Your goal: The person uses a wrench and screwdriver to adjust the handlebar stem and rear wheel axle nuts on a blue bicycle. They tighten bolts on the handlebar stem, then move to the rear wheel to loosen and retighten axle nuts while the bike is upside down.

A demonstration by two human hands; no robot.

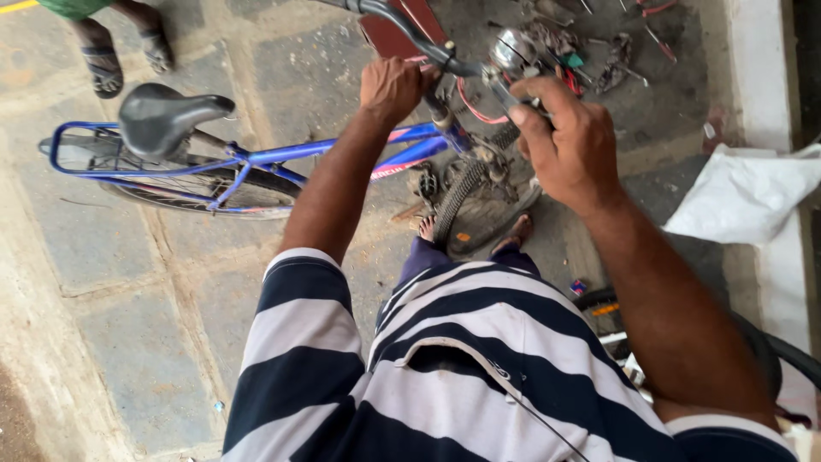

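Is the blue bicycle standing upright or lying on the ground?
Upright: the blue bicycle stands, saddle up, left hand gripping its handlebar.

Blue bicycle frame (342,150) — black saddle (167,115)

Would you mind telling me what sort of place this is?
Probably an open-air bicycle repair spot: a blue bicycle stands on stone paving, loose metal parts lie scattered on the ground, and a spare tyre rests nearby.
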